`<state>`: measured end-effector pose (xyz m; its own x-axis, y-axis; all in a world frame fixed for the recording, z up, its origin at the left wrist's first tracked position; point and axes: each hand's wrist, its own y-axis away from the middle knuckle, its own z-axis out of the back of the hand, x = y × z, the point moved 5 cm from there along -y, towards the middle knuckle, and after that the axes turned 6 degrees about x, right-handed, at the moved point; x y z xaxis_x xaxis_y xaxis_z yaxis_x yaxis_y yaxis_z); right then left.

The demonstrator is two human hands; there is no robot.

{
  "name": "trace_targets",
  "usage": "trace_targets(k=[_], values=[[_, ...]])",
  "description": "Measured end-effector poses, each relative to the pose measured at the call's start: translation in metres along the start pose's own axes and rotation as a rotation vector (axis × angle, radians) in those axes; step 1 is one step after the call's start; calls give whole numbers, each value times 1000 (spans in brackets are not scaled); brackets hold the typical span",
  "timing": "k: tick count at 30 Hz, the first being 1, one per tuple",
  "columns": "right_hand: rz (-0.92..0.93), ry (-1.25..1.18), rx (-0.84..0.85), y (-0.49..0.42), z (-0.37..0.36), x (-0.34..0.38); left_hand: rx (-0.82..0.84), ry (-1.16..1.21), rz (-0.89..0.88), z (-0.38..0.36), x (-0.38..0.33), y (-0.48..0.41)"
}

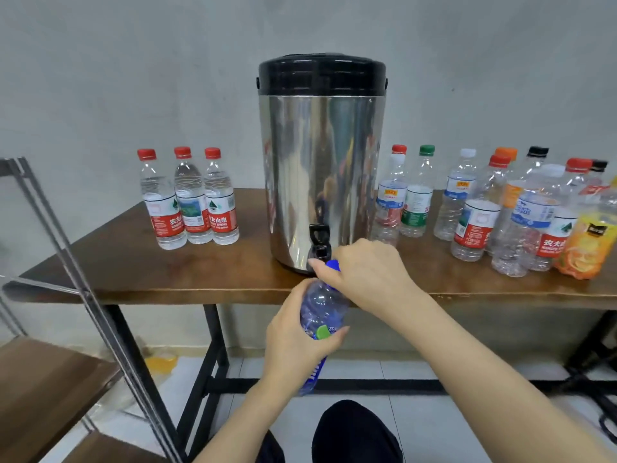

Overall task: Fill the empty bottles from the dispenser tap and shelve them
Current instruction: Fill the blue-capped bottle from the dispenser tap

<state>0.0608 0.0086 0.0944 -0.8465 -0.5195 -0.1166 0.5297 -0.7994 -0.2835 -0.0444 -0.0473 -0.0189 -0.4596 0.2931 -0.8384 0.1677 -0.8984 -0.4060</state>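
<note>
Table [133,269]: wooden, beyond both hands.
Left hand [300,342]: clamped round the bottle [325,305].
Right hand [367,272]: fingers curled on its cap [333,265]; tap [319,238] just above.

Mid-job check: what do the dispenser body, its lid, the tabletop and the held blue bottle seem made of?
Dispenser body: polished metal, likely stainless steel; it mirrors the room.
Lid: matte black, probably plastic; dull, no reflections.
Tabletop: brown wood or wood-look laminate, dull sheen; cannot tell which.
Blue bottle: thin tinted plastic, glossy; the view shows through it.
</note>
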Motion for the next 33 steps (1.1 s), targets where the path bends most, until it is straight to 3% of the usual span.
trace_targets(k=[2,5,7,11,14,16,22,33], values=[[141,-113,20,-1,-6,7,59,84,50,6,11,0],[318,-448,231,-4,-18,1,102,108,86,14,24,-4],[371,-524,321,-6,-24,-4,121,101,92,14,28,-6],[249,-739,340,-10,-28,-19,119,111,111,7,35,-8],[111,-874,225,-15,-35,-42,94,123,155,2,45,-6],[19,-779,177,-23,-48,-60,57,115,200,0,54,-3],[-249,-530,304,-41,-120,-94,-21,-11,254,-9,67,-8],[-302,-448,172,-48,-136,-105,-43,-80,186,-28,63,-24]])
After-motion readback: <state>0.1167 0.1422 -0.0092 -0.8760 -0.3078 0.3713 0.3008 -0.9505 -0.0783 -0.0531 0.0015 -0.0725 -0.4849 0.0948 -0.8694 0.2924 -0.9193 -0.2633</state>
